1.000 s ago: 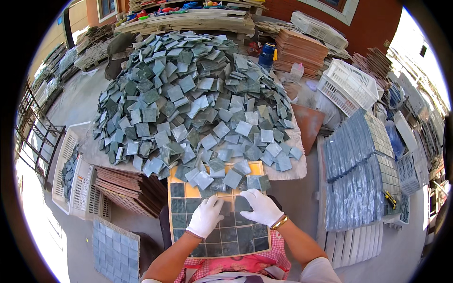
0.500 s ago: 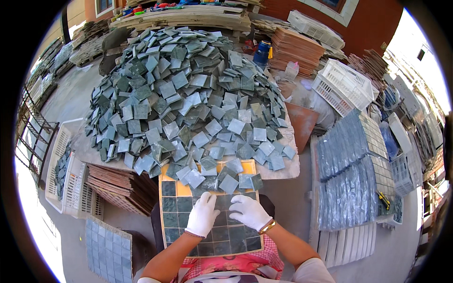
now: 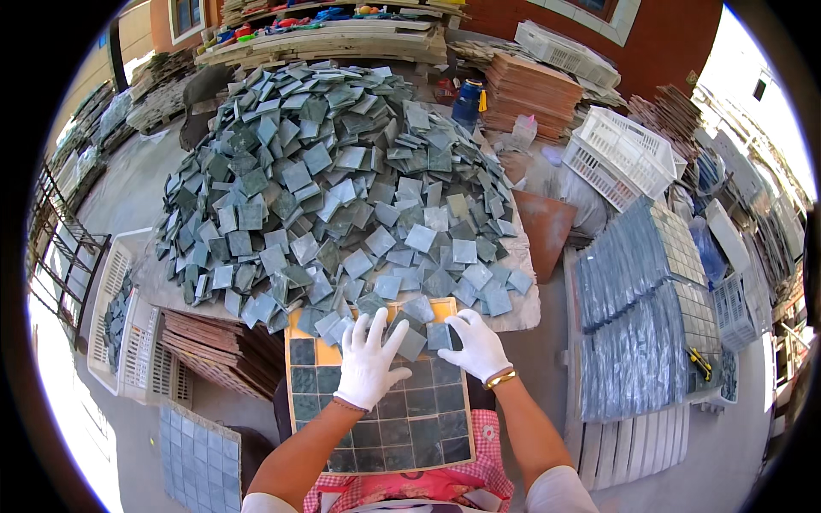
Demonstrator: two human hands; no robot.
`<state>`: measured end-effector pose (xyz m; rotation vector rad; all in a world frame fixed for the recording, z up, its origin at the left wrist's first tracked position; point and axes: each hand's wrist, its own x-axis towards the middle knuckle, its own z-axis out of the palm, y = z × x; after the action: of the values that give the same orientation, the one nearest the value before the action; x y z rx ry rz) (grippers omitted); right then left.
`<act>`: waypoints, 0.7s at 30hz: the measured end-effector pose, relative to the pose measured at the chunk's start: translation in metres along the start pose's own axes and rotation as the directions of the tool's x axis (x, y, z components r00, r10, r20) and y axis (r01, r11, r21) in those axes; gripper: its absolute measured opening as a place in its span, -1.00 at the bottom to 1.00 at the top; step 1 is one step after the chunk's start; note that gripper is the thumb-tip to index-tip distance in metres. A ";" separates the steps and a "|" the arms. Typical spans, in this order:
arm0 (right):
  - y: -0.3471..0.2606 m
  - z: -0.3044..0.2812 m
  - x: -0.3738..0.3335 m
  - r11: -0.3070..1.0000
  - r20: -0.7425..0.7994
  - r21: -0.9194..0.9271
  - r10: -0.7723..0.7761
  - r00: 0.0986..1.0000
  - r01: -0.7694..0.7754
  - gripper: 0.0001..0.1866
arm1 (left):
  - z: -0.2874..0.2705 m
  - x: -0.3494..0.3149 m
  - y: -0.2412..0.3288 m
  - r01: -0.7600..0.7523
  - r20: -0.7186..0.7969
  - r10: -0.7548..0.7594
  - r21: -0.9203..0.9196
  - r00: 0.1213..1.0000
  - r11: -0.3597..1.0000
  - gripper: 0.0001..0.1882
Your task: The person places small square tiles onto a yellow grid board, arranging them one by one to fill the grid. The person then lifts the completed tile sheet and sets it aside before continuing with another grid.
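A wood-rimmed yellow tray (image 3: 463,385) leans on my lap, its lower part filled with dark green square stone tiles (image 3: 395,402) in rows. Loose tiles lie across its far end. My left hand (image 3: 366,368), in a white glove, has its fingers spread over the upper rows, fingertips at the loose tiles. At the tray's far right corner, my gloved right hand (image 3: 481,349) curls its thumb and fingers around a dark square tile (image 3: 454,337). Part of that tile is hidden by the fingers.
A big heap of loose tiles (image 3: 316,188) covers the table (image 3: 518,312) beyond the tray. Brown boards (image 3: 227,346) and a white crate (image 3: 141,342) stand left; stacked tile sheets (image 3: 629,333) stand right. A tiled sheet (image 3: 198,457) leans at lower left.
Both hands have moved away from me, toward the loose tiles. My left fingers have spread. My right hand has closed around a dark tile at the tray's far right corner.
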<state>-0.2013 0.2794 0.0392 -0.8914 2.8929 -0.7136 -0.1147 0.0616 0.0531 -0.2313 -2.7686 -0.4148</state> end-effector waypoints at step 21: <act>0.012 -0.020 0.122 0.993 -0.481 -0.096 -0.112 0.870 0.074 -0.34 | -0.019 0.090 -0.102 -0.024 -0.324 0.042 0.058 0.945 0.998 -0.50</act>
<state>-0.3129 0.2307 0.0645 -0.9889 3.3510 -0.9692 -0.2136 -0.0311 0.0750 -0.1779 -2.4444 -0.3364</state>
